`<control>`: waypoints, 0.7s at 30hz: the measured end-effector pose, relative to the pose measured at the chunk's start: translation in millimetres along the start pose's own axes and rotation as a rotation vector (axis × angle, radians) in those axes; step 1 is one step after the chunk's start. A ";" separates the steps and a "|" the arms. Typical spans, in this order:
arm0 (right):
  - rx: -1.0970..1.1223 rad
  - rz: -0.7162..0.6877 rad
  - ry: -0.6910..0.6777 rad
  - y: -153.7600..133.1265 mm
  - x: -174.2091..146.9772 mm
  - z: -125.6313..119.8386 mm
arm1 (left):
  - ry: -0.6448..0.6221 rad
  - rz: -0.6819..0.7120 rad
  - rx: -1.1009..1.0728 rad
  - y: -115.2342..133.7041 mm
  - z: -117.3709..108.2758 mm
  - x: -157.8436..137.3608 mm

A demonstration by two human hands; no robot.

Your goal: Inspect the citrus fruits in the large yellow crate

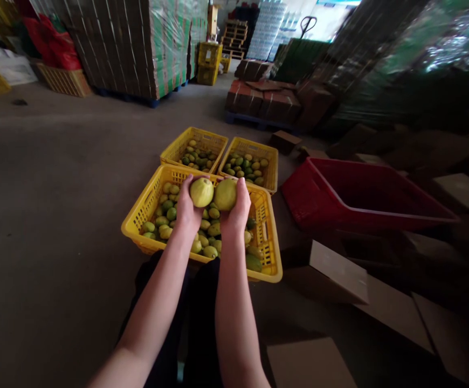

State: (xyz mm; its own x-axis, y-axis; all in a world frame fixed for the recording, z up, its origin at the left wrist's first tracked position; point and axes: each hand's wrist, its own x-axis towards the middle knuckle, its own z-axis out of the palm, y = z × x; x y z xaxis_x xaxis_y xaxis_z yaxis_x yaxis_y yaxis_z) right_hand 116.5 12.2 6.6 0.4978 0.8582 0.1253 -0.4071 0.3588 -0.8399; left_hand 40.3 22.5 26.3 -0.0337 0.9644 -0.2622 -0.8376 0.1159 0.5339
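Observation:
My left hand (188, 207) is closed around a round yellow-green fruit (201, 192) with a small mark on its top end. Beside it, my right hand (236, 205) grips a second yellow-green fruit (225, 194), thumb along its outer side. The two fruits are held close together over a yellow plastic crate (137, 220). Inside that crate lie many green and yellow fruits (171, 214) of the same sort, partly hidden by my forearms. The exact kind of fruit I cannot tell.
Two more yellow crates, a left one (170, 149) and a right one (273, 161), stand behind with fruit inside. At right is a red tub (315, 202) among cardboard boxes (335, 269). Wrapped pallet stacks (170, 54) and a pallet jack handle (308, 24) show farther back.

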 end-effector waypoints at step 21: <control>0.063 -0.218 -0.142 -19.6 -18.9 -0.5 | -0.220 0.144 -0.048 11.9 -0.2 -21.0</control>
State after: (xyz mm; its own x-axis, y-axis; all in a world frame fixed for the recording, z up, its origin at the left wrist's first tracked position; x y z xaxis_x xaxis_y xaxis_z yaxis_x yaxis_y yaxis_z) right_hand 115.4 -11.2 20.4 0.4685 0.7995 0.3759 -0.3511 0.5589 -0.7513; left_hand 30.9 3.5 38.1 -0.0394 0.9992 -0.0024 -0.8576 -0.0326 0.5133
